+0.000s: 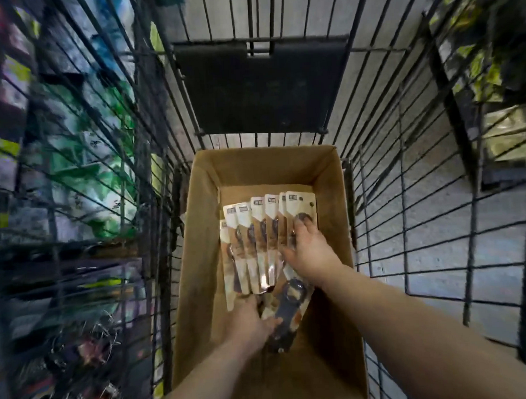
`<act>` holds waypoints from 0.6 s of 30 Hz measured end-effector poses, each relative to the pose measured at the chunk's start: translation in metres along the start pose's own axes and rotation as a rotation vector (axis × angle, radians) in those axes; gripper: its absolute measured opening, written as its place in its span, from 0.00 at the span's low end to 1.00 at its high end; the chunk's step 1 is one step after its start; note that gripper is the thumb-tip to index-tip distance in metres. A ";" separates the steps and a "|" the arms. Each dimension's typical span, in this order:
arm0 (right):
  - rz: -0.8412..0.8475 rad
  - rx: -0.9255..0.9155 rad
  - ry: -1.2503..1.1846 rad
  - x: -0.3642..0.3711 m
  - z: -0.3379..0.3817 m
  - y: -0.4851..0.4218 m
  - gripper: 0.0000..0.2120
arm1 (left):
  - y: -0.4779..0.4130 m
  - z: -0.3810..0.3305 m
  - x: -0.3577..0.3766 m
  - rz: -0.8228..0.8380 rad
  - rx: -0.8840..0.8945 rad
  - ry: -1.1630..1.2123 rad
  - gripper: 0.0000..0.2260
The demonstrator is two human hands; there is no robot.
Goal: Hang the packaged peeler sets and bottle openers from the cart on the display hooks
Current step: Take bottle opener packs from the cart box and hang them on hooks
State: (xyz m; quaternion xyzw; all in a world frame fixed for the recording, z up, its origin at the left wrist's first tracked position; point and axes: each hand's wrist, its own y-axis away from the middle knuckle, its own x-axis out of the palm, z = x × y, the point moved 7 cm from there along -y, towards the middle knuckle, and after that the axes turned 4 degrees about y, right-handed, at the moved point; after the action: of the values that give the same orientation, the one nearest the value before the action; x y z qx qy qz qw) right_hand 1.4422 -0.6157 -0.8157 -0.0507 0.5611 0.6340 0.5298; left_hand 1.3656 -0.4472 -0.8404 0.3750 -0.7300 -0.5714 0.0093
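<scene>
Curled around the near ends of a fan of bottle opener packs (257,244), the left grip (249,322) is seen with its thumb laid across a darker pack (286,312) that lies askew at the bottom of the fan. The right grip (309,251) is spread, its fingers laid flat on the rightmost pack of the row; no pinch can be made out there.

The packs are fanned side by side, overlapping, on the floor of an open cardboard box (204,261), which is set in the near end of the wire cart (405,224). Peeler sets cannot be picked out.

The step in hand is judged to be the gathering of a bunch from the box, so the hanging itself is not yet begun. For the next move, the fan would need to be squared into one stack, lifted clear of the box walls and carried to a hook with the hang holes lined up. Blurred goods (75,146) are seen through the cart's left side; no free hook is visible.
</scene>
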 end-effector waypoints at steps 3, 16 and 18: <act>0.052 0.114 -0.107 0.015 -0.016 -0.014 0.38 | -0.011 0.006 0.009 -0.009 -0.035 0.073 0.25; 0.000 0.183 -0.453 0.025 -0.014 -0.024 0.28 | -0.005 0.022 0.004 0.109 -0.047 0.329 0.07; -0.030 0.277 -0.508 0.021 -0.017 -0.030 0.29 | -0.004 0.025 -0.004 0.073 -0.093 0.432 0.08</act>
State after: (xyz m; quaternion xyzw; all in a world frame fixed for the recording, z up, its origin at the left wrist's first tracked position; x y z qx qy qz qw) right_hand 1.4459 -0.6217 -0.8556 0.1744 0.4907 0.5359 0.6645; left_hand 1.3596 -0.4241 -0.8506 0.4611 -0.6969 -0.5102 0.2035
